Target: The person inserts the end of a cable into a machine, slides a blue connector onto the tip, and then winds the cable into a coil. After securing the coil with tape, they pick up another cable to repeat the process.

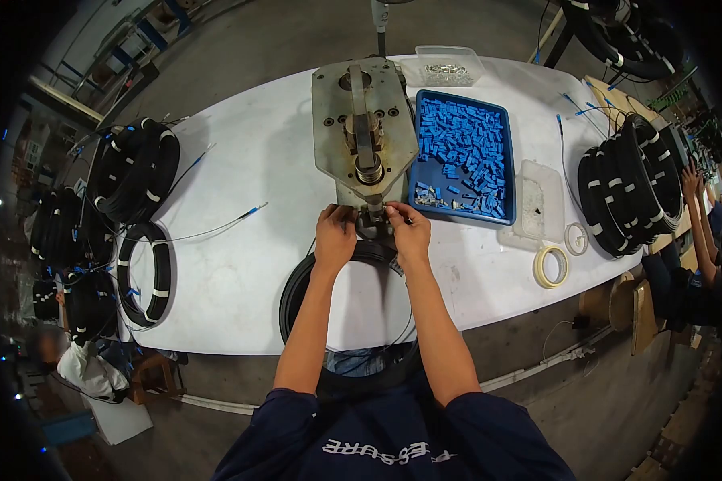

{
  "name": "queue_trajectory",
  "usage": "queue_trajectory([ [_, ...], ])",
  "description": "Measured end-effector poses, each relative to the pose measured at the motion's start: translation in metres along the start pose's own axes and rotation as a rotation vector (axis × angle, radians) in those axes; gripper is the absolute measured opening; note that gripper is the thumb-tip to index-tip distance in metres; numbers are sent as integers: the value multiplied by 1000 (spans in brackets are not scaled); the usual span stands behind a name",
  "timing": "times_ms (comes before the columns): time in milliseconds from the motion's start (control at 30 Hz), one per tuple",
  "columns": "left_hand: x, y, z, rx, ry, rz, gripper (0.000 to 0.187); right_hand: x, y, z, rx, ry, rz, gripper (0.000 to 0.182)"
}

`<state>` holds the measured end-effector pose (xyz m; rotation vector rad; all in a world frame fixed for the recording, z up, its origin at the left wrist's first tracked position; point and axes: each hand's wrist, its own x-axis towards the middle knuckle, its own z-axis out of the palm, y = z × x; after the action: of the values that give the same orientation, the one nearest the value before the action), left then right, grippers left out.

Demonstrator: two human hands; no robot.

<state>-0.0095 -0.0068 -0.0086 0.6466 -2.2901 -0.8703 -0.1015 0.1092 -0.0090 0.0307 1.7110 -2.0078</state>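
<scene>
My left hand [336, 232] and my right hand [411, 232] are at the front of a metal press [361, 128], one on each side of its lower jaw. The fingers of both hands are pressed together at the jaw. What they hold there is too small to make out. Below them a coil of black cable [297, 301] lies at the table's front edge, partly hidden by my forearms. Right of the press stands a blue tray [511, 160] full of small blue connectors [461, 136], with a few pale pieces in its near left corner.
The white table [241, 160] bears bundled black coils [136, 172] at left and more coils [630, 188] at right. A clear box [449, 66], a shallow clear tray [537, 200] and a tape roll [551, 267] are near the blue tray. Other people are at both sides.
</scene>
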Motion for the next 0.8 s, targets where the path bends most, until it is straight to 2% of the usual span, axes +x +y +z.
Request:
queue_trajectory([
  [567,1,-1,-1,6,-28,-1,11,1,-1,-1,-2,0,36,13],
  [800,0,0,-1,29,-9,5,10,3,6,-2,4,-18,-45,13],
])
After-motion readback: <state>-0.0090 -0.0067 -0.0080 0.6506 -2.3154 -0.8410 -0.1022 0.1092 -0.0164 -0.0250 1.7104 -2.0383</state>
